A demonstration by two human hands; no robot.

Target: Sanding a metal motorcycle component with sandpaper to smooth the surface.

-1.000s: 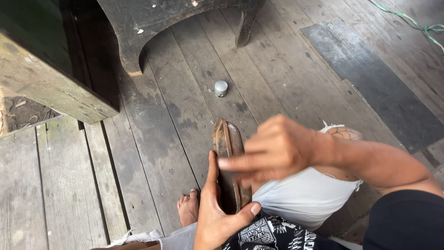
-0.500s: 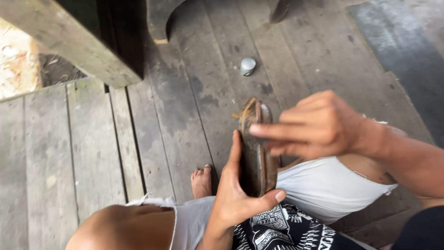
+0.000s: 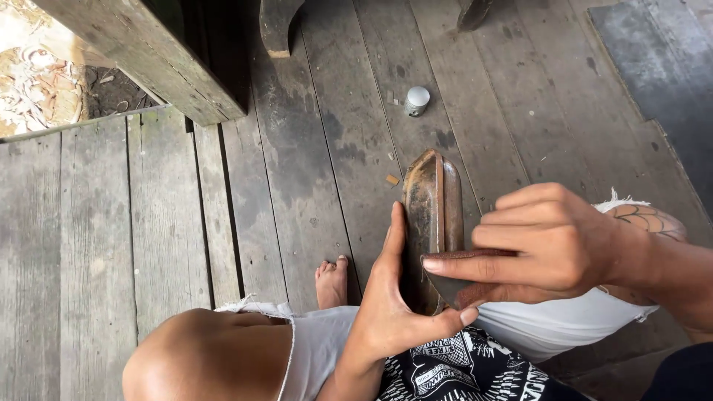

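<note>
Floor planks (image 3: 148, 223): weathered grey boards run away from the person, under and beyond both hands. Compared with half a second ago the camera has dipped and closed in; more of the bare knee (image 3: 200, 356) shows at bottom left, and the beam (image 3: 148, 59) has slid up and left in view.

Wooden piece (image 3: 431, 215): long, brown, boat-shaped, dished face up, stood on edge across the lap, its pointed end past both hands, away from the body. It keeps the same pose as before; no visible shift.

Left hand (image 3: 390, 312): grip closed on the near end of the wooden piece, fingers up along its left side, thumb hooked across below. Same hold as before, so it reads as a brace.

Right hand (image 3: 553, 245): grip narrow, pinched on a small reddish-brown pad (image 3: 464, 256), probably abrasive sheet, pressed flat on the right face of the wooden piece. Since the earlier frames it has come nearer the left thumb. My read: rubbing strokes along that face, work mid-way, no reposition.

Bare toes (image 3: 332, 275): just left of the left hand.

Small capped jar (image 3: 417, 100): on the floor well beyond the tip of the wooden piece, untouched.
</note>
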